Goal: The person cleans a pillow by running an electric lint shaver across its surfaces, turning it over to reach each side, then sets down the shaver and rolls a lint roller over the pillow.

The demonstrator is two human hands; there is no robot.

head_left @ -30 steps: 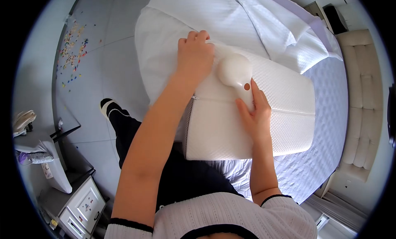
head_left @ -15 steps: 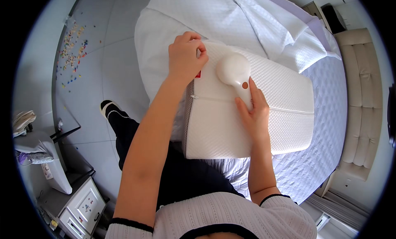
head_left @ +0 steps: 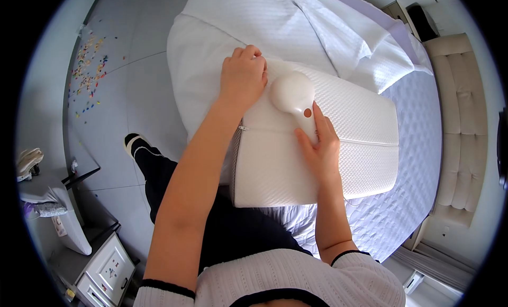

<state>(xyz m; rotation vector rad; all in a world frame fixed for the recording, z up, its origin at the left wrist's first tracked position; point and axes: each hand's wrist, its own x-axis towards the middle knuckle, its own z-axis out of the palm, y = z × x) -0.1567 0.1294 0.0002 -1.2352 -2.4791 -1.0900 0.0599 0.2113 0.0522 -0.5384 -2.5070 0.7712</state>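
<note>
A: Where is the white device, please?

B: It is in the right hand, over the upper part of the white pillow. The fingers grasp its handle, with the thumb on one side and the other fingers along the opposite side. The round head is just beyond the fingertips — I think this grip leaves the wide head free to lie against the fabric. Whether it presses, I cannot tell.

A: And the left hand, what does it do?

B: Its fingers are curled at the far corner of the pillow, beside the white cover. Probably they steady this corner, because the pillow is soft and could slide. If they pinch the fabric, I cannot tell; the fingertips are hidden. The zipper pull is on the near side of these fingers.

A: How are the 2 arms posed?

B: The left arm reaches long and rather straight, with the back of the hand up. The right forearm comes forward from the bent elbow — its wrist is near the pillow surface. The quilted bed is beyond the right fingers, past the pillow's end.
</note>
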